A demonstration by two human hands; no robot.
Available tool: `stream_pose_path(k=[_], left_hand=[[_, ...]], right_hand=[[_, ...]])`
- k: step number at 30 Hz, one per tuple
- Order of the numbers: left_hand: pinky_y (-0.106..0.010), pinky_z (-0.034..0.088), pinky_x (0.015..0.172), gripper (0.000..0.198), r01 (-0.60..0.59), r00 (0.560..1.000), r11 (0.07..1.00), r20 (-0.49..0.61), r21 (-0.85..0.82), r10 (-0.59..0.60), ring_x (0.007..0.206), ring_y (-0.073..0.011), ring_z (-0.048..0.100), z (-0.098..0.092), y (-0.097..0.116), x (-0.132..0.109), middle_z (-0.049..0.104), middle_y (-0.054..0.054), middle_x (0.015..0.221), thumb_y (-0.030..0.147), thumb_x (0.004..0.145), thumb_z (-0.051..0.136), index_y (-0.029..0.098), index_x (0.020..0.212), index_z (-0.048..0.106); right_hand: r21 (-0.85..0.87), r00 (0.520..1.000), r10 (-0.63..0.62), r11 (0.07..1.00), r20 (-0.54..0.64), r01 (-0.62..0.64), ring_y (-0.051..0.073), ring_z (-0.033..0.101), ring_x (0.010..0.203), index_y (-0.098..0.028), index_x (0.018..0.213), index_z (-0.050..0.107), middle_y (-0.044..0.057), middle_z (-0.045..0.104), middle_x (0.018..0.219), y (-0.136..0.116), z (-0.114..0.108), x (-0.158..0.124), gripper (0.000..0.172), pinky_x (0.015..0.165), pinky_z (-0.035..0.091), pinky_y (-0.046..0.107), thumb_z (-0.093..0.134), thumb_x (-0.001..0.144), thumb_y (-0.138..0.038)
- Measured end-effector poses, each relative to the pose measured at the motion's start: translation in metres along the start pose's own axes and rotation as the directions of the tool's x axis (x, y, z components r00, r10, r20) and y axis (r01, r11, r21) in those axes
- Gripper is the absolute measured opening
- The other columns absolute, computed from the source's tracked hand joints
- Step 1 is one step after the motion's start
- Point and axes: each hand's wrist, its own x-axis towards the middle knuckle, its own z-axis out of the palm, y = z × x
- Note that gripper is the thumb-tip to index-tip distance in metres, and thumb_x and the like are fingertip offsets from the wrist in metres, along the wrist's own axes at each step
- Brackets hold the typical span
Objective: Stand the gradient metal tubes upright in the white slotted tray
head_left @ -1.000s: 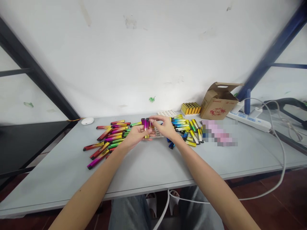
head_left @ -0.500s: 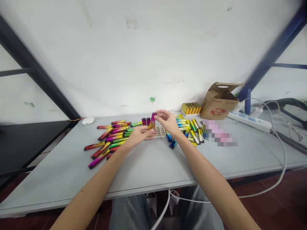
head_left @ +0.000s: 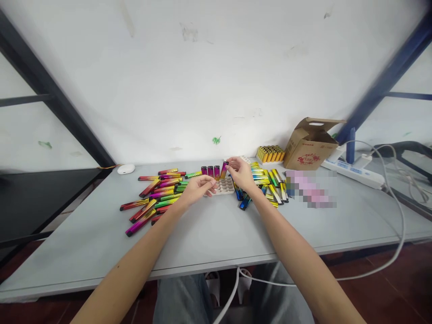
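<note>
Near the middle of the frame, the right hand (head_left: pixel 240 173) pinches the top of a purple-and-gold lighter (head_left: pixel 224 171), which stands slightly tilted at the back of a pale tray with round holes (head_left: pixel 227 186); the left hand (head_left: pixel 196 191) is loosely curved and parted at the tray's left side, with nothing visible in its grasp; three purple lighters (head_left: pixel 210 172) stand upright along the tray's back left; coloured lighters (head_left: pixel 165 189) lie at centre left on the tabletop (head_left: pixel 216 234); blue, yellow and white ones (head_left: pixel 275 192) lie right of centre; farther right sit a block of yellow cylinders (head_left: pixel 270 154) and an open cardboard box (head_left: pixel 308 150).
</note>
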Motion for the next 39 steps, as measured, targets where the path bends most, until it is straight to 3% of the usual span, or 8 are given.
stream_pose_path(k=[11, 14, 17, 21, 24, 26, 32, 39], left_hand=[[-0.027, 0.048, 0.059, 0.017, -0.159, 0.974, 0.985, -0.149, 0.073, 0.168, 0.059, -0.0143, 0.059, -0.007, -0.001, 0.002, 0.065, -0.004, 0.067, 0.032, 0.077, 0.068, 0.016, 0.073, 0.064], [-0.029, 0.048, 0.070, 0.010, -0.218, 0.900, 0.897, -0.277, 0.384, 0.337, 0.069, -0.0171, 0.060, -0.023, -0.001, 0.003, 0.066, -0.005, 0.075, 0.028, 0.080, 0.062, 0.018, 0.076, 0.063], [-0.038, 0.044, 0.089, 0.007, -0.113, 0.824, 0.629, -0.281, 0.769, 0.491, 0.089, -0.0240, 0.058, -0.046, -0.003, 0.004, 0.066, -0.007, 0.089, 0.024, 0.080, 0.058, 0.021, 0.083, 0.063], [-0.048, 0.038, 0.098, 0.016, 0.119, 0.880, 0.392, -0.279, 0.912, 0.383, 0.113, -0.0349, 0.050, -0.071, -0.007, 0.006, 0.061, -0.014, 0.111, 0.022, 0.076, 0.057, 0.020, 0.090, 0.065], [-0.054, 0.036, 0.098, 0.018, 0.262, 0.905, 0.286, -0.337, 0.922, 0.259, 0.119, -0.0395, 0.046, -0.081, -0.010, 0.006, 0.057, -0.015, 0.125, 0.026, 0.073, 0.060, 0.020, 0.088, 0.068], [-0.055, 0.038, 0.095, 0.015, 0.302, 0.921, 0.240, -0.348, 0.923, 0.177, 0.115, -0.0402, 0.050, -0.084, -0.011, 0.005, 0.061, -0.015, 0.119, 0.026, 0.073, 0.059, 0.021, 0.084, 0.068], [-0.051, 0.038, 0.094, 0.017, 0.258, 0.933, 0.218, -0.302, 0.941, 0.198, 0.096, -0.0338, 0.062, -0.087, -0.017, 0.005, 0.071, -0.011, 0.091, 0.019, 0.079, 0.051, 0.024, 0.084, 0.066], [-0.046, 0.038, 0.095, 0.029, 0.216, 0.949, 0.198, -0.253, 0.956, 0.190, 0.099, -0.0305, 0.064, -0.084, -0.011, 0.004, 0.073, -0.008, 0.096, 0.015, 0.084, 0.042, 0.024, 0.093, 0.067]], right_hand=[[-0.104, 0.993, -0.061, 0.992, 0.106, 0.072, 0.017, 0.065, 0.075, -0.020, 0.100, 0.061, 0.004, 0.066, 0.086, -0.005, -0.005, -0.002, 0.021, 0.071, 0.052, 0.032, 0.057, 0.081, -0.028], [-0.133, 0.989, -0.071, 0.987, 0.129, 0.088, 0.016, 0.065, 0.072, -0.021, 0.100, 0.061, 0.003, 0.067, 0.086, -0.006, -0.007, -0.002, 0.021, 0.070, 0.052, 0.032, 0.058, 0.080, -0.028], [-0.163, 0.986, -0.077, 0.981, 0.148, 0.101, 0.015, 0.064, 0.067, -0.022, 0.099, 0.061, 0.003, 0.068, 0.087, -0.008, -0.008, -0.003, 0.019, 0.067, 0.052, 0.031, 0.057, 0.081, -0.027], [-0.206, 0.979, -0.081, 0.971, 0.189, 0.120, 0.016, 0.064, 0.069, -0.023, 0.100, 0.061, 0.003, 0.069, 0.089, -0.008, -0.009, -0.004, 0.019, 0.070, 0.052, 0.033, 0.055, 0.083, -0.024], [-0.215, 0.975, -0.092, 0.967, 0.202, 0.136, 0.018, 0.066, 0.077, -0.023, 0.103, 0.061, 0.004, 0.070, 0.092, -0.008, -0.008, -0.005, 0.020, 0.074, 0.052, 0.034, 0.052, 0.085, -0.024], [-0.219, 0.977, -0.095, 0.966, 0.192, 0.137, 0.018, 0.066, 0.081, -0.022, 0.103, 0.062, 0.005, 0.070, 0.092, -0.008, -0.008, -0.005, 0.020, 0.075, 0.052, 0.034, 0.052, 0.086, -0.026], [-0.219, 0.978, -0.099, 0.966, 0.184, 0.139, 0.019, 0.066, 0.086, -0.021, 0.103, 0.062, 0.006, 0.070, 0.093, -0.011, -0.006, -0.005, 0.020, 0.074, 0.052, 0.033, 0.052, 0.086, -0.026], [-0.237, 0.978, -0.105, 0.960, 0.181, 0.147, 0.018, 0.065, 0.089, -0.020, 0.102, 0.062, 0.005, 0.069, 0.095, -0.009, -0.006, -0.005, 0.019, 0.075, 0.051, 0.031, 0.052, 0.086, -0.024]])
